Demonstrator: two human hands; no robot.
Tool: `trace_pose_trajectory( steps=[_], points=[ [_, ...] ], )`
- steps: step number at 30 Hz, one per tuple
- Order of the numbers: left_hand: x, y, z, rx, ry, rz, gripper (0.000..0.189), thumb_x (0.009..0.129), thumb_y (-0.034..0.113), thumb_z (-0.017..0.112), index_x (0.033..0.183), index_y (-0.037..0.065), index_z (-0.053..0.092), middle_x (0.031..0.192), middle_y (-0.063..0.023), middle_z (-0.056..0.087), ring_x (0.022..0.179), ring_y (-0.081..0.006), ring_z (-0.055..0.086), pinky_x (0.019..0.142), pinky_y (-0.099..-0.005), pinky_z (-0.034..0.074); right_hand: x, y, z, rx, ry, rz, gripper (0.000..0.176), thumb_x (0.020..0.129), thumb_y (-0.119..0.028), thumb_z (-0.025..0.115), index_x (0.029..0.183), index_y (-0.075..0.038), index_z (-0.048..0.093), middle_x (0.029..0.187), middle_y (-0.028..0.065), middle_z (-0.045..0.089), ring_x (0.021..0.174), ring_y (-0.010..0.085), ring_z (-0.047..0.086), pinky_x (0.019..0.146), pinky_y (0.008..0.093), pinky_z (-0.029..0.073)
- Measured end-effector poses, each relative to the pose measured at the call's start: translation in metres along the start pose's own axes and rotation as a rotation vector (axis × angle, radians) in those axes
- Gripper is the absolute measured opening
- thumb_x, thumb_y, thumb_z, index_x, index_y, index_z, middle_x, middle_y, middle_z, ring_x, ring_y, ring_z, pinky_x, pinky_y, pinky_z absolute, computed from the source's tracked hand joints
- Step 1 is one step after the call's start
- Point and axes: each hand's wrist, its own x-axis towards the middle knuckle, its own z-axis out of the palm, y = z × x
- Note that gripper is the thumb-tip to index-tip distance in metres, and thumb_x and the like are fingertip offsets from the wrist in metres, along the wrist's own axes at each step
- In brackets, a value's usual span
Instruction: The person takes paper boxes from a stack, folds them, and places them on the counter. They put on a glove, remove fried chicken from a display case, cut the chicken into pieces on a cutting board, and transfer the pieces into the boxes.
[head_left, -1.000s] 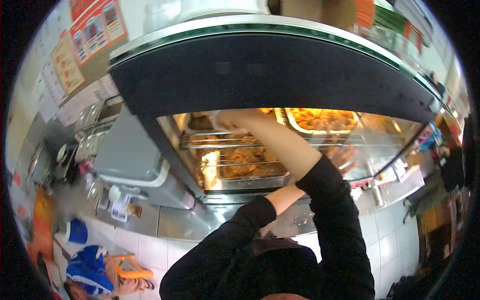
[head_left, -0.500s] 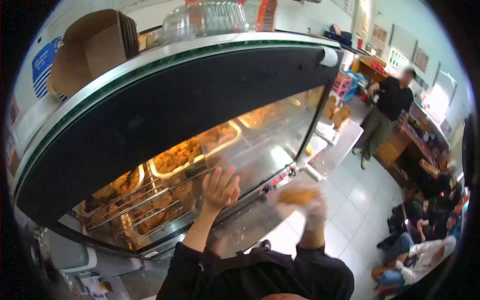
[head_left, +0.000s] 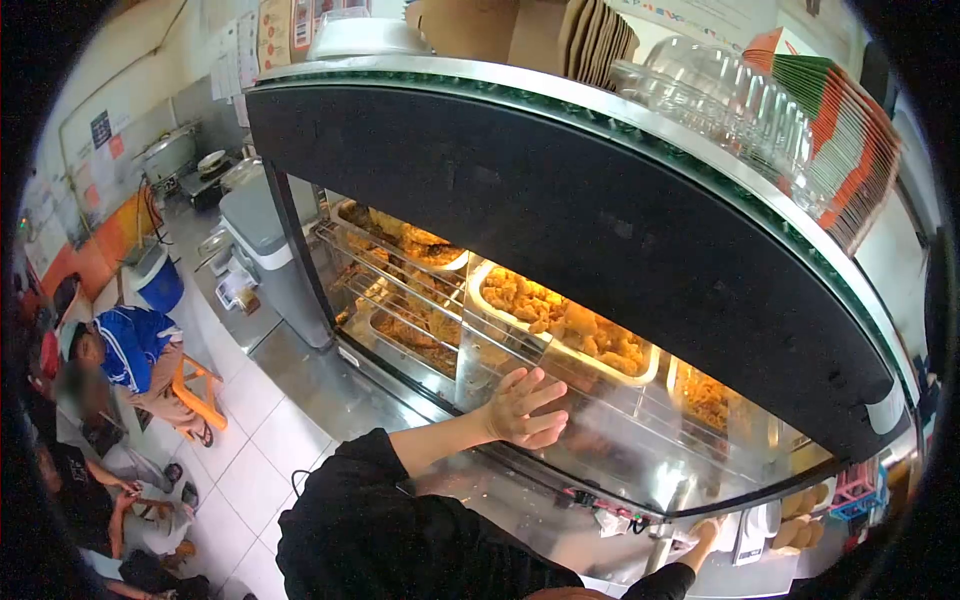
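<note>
My left hand [head_left: 530, 408] is spread open, fingers apart, in front of the lower opening of a heated display case [head_left: 560, 190]. Nothing is in it. Behind its fingers, inside the case, stands a white-rimmed tray of fried pieces [head_left: 570, 325]. Left of that, metal rails [head_left: 400, 290] run over darker browned food [head_left: 415, 340]. At the lower right my right hand [head_left: 703, 540] reaches down by the case's end, close to a white scale [head_left: 750, 535]. Its fingers are small and partly hidden here, and I cannot tell what they hold.
Clear plastic lids [head_left: 730, 95], folded cartons [head_left: 850, 140] and brown boxes [head_left: 570, 35] stand on top of the case. A grey bin [head_left: 265, 225] is at its left end. Several people sit at the left, one in a blue shirt [head_left: 140, 345]. Round brown items [head_left: 800, 530] lie past the scale.
The view has swung left along the case. My right hand, which held a browned piece in clear plastic, has moved to the counter by the scale. My left hand stays open before the case.
</note>
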Motion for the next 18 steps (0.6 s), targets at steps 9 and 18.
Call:
trace_pose_trajectory(
  steps=[9,18],
  points=[
    [0.002,-0.003,-0.003,-0.086,-0.022,0.012,0.046,0.077,0.025,0.063,0.122,0.022,0.051,0.137,-0.0068,0.048,0.136,-0.0314,0.030,0.113,-0.0448,0.015,-0.063,-0.127,-0.102,-0.096,0.610,-0.352,0.047,0.094,-0.031,0.051,0.125,0.004,0.050,0.123,0.0223,0.056,0.114,0.0330,0.054,0.097,0.0435,0.042],
    [0.011,-0.004,-0.031,-0.215,-0.295,0.032,0.042,0.086,0.028,0.054,0.128,0.023,0.052,0.142,-0.0042,0.044,0.140,-0.0276,0.023,0.112,-0.0459,0.013,-0.405,-0.523,-0.118,0.562,-0.399,-1.814,0.059,0.077,-0.011,0.060,0.132,0.002,0.043,0.097,0.0187,0.061,0.092,0.0320,0.060,0.074,0.0389,0.049]
  ],
)
